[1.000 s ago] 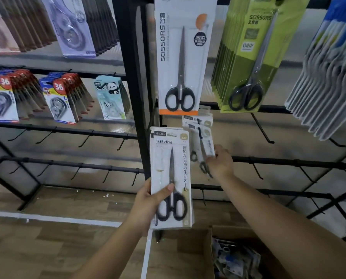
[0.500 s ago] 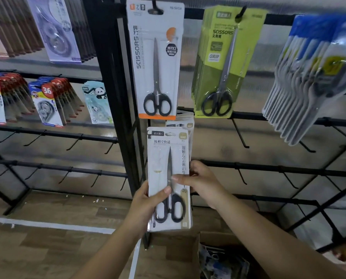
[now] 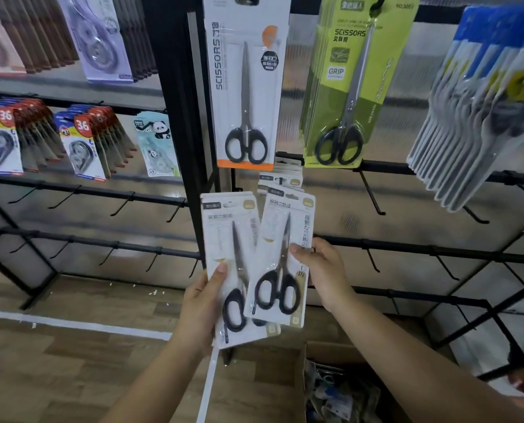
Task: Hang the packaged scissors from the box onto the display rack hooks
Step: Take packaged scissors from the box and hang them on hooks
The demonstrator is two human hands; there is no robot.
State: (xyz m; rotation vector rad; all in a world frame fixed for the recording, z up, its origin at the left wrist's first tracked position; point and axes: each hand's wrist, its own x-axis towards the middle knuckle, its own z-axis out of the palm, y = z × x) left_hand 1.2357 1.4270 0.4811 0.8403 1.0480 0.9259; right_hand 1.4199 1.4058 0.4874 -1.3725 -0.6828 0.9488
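Hands grasp one pack each: left hand [image 3: 204, 303] rear pack [image 3: 224, 239], right hand [image 3: 321, 270] front pack [image 3: 285, 239]; long axes upright, hook [image 3: 280, 180] just above, nearer right.

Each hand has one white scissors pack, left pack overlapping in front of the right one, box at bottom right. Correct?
Not quite. The head view shows the overlap reversed: the pack in the right hand, the right pack, lies in front of the left pack held by the left hand. The rest stands: one white pack per hand, and the box at bottom right.
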